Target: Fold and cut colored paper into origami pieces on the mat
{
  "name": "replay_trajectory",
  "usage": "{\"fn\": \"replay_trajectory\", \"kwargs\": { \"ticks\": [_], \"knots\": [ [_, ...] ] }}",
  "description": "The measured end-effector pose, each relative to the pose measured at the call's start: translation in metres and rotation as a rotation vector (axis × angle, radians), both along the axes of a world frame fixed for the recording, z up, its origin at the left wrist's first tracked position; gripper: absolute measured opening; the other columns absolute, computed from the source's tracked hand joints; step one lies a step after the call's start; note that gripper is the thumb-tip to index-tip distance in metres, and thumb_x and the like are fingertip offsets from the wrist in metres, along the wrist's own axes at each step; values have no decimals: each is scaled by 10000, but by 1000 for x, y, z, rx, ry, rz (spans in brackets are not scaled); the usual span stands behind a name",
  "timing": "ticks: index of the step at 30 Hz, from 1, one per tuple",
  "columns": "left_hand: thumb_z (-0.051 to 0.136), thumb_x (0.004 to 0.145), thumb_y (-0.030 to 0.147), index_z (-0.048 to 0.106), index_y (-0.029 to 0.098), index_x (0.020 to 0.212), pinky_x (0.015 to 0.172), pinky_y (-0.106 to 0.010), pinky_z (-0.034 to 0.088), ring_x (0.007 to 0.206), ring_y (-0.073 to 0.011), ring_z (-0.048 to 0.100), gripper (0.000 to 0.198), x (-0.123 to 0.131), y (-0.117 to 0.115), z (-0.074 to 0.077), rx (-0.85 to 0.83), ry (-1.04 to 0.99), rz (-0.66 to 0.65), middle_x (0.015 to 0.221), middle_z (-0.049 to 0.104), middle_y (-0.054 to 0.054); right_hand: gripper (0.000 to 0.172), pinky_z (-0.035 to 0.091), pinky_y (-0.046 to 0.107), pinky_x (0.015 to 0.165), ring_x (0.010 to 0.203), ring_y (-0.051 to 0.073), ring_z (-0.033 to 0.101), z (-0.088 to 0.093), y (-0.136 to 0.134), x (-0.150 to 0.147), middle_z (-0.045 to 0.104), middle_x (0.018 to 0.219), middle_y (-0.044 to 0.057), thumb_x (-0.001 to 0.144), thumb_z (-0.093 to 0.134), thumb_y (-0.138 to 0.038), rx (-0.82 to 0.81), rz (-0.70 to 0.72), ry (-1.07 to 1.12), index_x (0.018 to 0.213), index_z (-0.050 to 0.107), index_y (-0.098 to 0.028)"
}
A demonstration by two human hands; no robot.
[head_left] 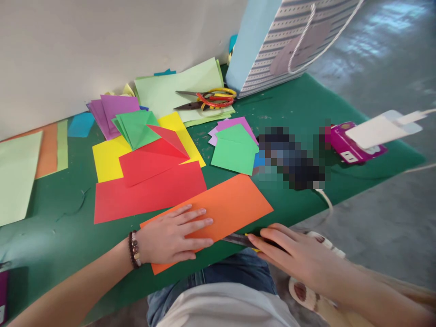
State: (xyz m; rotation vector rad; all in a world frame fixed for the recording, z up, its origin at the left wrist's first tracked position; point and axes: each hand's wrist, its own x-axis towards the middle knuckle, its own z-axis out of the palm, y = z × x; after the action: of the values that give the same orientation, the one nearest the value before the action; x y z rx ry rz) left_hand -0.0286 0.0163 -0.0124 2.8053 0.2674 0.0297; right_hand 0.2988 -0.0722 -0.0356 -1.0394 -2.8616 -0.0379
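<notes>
My left hand (175, 234) lies flat with fingers spread on an orange sheet of paper (235, 204), which sits near the table's front edge. My right hand (293, 250) is closed around a utility knife (254, 243) with a dark and yellow body. Its grey blade points left, beside the lower edge of the orange paper, close to my left fingertips. The fingers partly hide the knife's body. Just beyond the orange paper is a red sheet (150, 195), with a folded red piece (153, 159) above it.
Around these lie yellow paper (109, 159), green pieces (235, 150), purple pieces (117, 113) and pale green sheets (160, 91). Scissors (214, 99) rest on the pale sheets. A striped paper bag (265, 50) stands behind. At right are a blurred dark object (291, 159) and a purple power strip (354, 145) with a charger.
</notes>
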Motion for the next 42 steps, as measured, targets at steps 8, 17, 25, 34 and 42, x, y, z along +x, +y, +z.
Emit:
{"fn": "replay_trajectory", "kwargs": {
  "ticks": [8, 17, 25, 34, 42],
  "knots": [
    [467, 966, 378, 490, 274, 1352, 1165, -469, 236, 1431, -264, 247, 401, 0, 1, -1, -18, -1, 4, 1502, 385, -57, 360, 516, 261, 639, 888, 183, 563, -9, -3, 15, 596, 945, 70, 920, 464, -167, -89, 47, 44, 1272, 541, -166],
    [477, 962, 369, 501, 267, 1341, 1169, -462, 229, 1431, -263, 248, 393, 1, 0, 1, -24, -2, 7, 1506, 379, -58, 284, 507, 285, 642, 853, 183, 581, -2, -7, 7, 604, 901, 67, 958, 423, -200, 30, -31, 48, 1168, 609, -157],
    [484, 956, 391, 518, 266, 1333, 1173, -465, 219, 1431, -262, 245, 398, 9, 3, -1, -30, -5, 20, 1503, 384, -59, 264, 516, 305, 682, 821, 168, 589, 7, 4, 12, 640, 906, 51, 942, 447, -193, 37, -9, 111, 1125, 637, -217],
    [452, 969, 394, 493, 259, 1358, 1183, -458, 188, 1441, -260, 216, 414, 8, 1, -5, -21, 0, 10, 1523, 348, -59, 246, 519, 298, 654, 818, 172, 591, 1, 7, 5, 634, 883, 47, 944, 454, -196, 38, 15, 84, 1116, 630, -197],
    [438, 973, 396, 488, 260, 1358, 1175, -474, 205, 1441, -269, 214, 412, 9, 3, -5, -43, 8, 4, 1520, 354, -64, 228, 513, 296, 651, 810, 172, 580, 6, 12, -2, 617, 860, 56, 941, 478, -216, 32, 15, 73, 1101, 629, -157]
  ]
}}
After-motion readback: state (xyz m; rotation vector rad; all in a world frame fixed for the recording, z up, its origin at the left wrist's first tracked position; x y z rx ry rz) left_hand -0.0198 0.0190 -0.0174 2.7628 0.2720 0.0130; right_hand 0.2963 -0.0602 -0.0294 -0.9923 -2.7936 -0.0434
